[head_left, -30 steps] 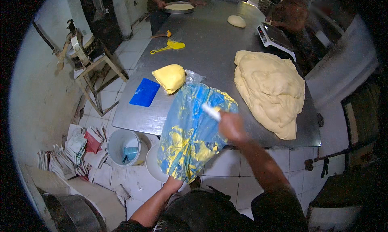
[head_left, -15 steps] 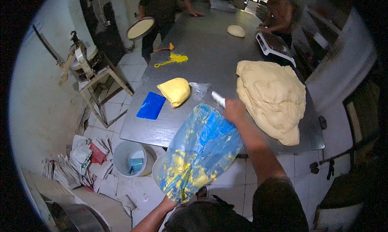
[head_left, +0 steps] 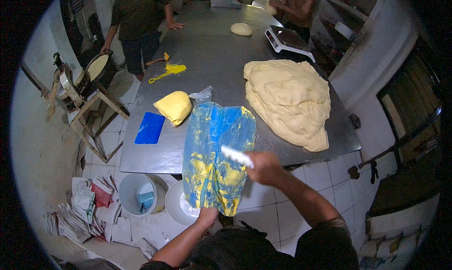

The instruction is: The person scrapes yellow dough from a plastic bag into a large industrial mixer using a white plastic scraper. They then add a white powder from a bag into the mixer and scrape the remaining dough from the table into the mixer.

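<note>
A: Okay, nearest first. Left hand?
B: Left hand (head_left: 207,217) is at the near end of the blue plastic (head_left: 202,133). Fingers hidden by it; can't tell how far closed. Plastic's smeared yellow.
A: Beside that?
B: White bowl (head_left: 175,209) just left of the plastic's near end, white bucket (head_left: 159,202) further left.
A: Right hand?
B: Right hand (head_left: 266,168) is just right of the plastic. Fingers curled tight round a white flat tool (head_left: 237,156), free end over the plastic. Can't tell if touching.
A: On the steel table (head_left: 212,49)?
B: Blue card (head_left: 149,128) and yellow block (head_left: 174,107) left of the plastic, clear film (head_left: 202,96) at its far end. Big dough mass (head_left: 289,100) to its right.
A: Farther?
B: Yellow spatula (head_left: 175,69) beyond the plastic, leftward; white scale (head_left: 289,42) well beyond, rightward; then a small dough ball (head_left: 241,29).
</note>
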Tool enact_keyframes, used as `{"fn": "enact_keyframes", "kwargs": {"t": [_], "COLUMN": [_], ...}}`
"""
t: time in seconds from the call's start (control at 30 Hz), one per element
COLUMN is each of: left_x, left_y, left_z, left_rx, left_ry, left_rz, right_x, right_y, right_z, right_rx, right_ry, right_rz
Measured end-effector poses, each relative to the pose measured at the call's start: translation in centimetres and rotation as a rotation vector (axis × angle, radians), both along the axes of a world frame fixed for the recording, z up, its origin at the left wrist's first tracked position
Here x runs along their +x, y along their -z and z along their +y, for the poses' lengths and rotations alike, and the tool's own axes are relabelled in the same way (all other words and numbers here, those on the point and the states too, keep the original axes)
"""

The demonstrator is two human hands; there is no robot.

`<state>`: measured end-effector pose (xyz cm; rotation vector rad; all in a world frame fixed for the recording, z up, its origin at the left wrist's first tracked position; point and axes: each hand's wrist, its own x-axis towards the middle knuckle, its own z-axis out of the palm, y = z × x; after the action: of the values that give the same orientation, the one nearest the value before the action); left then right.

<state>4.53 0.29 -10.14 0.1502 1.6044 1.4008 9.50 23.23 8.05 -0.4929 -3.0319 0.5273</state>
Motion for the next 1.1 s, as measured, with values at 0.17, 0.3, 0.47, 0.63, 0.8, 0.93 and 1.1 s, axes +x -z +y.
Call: {"fn": "enact_keyframes", "kwargs": {"t": [0.17, 0.3, 0.47, 0.63, 0.8, 0.93, 1.1], "left_x": [-0.2, -1.4, -1.6, -1.3, -1.6, -2.3, -2.9], "left_y": [0.0, -2.8, -4.0, -3.3, -3.6, -3.9, -4.0], "left_z": [-3.3, -6.4, -7.5, -9.1, -11.1, -11.6, -11.6], "left_rx": [0.037, -0.068, 0.070, 0.147, 0.134, 0.153, 0.238], "left_ry": [0.083, 0.160, 0.014, -0.026, 0.044, 0.093, 0.183], "left_rz": [0.123, 0.205, 0.175, 0.124, 0.119, 0.128, 0.221], "right_x": [-2.7, -7.5, -7.3, -7.0, -10.3, -8.9, -12.3], "right_y": [5.9, 6.5, 2.0, 3.7, 3.4, 3.6, 1.2], "right_z": [4.1, 10.0, 6.0, 1.7, 6.7, -0.5, 0.4], "right_rx": [0.088, 0.295, 0.152, 0.182, 0.231, 0.084, 0.177], "right_ry": [0.108, 0.115, 0.225, 0.020, 0.334, -0.011, 0.139], "right_rz": [0.093, 0.090, 0.049, -0.061, 0.039, -0.024, -0.053]}}
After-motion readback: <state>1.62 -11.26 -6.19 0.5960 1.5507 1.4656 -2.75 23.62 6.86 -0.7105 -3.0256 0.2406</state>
